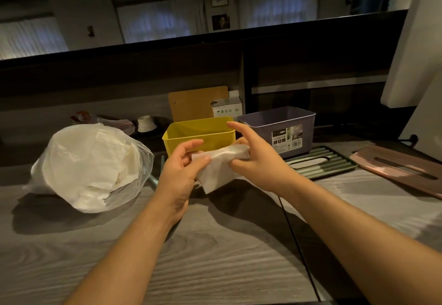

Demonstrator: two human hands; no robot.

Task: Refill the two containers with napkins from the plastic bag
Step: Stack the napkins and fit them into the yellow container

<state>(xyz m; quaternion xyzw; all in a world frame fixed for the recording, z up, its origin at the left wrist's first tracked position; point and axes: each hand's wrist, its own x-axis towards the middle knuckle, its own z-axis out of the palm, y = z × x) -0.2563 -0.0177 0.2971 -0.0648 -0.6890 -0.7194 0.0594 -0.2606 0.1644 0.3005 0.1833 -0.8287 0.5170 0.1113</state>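
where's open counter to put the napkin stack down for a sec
Bare wood grain lies near the front edge, between the forearms, and right of the right hand below the pink slotted lid. Crowded: plastic bag at left, yellow container and purple container behind.

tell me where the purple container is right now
In the head view the purple container stands right of centre on the table, just right of the yellow container, with a green slotted lid in front of it.
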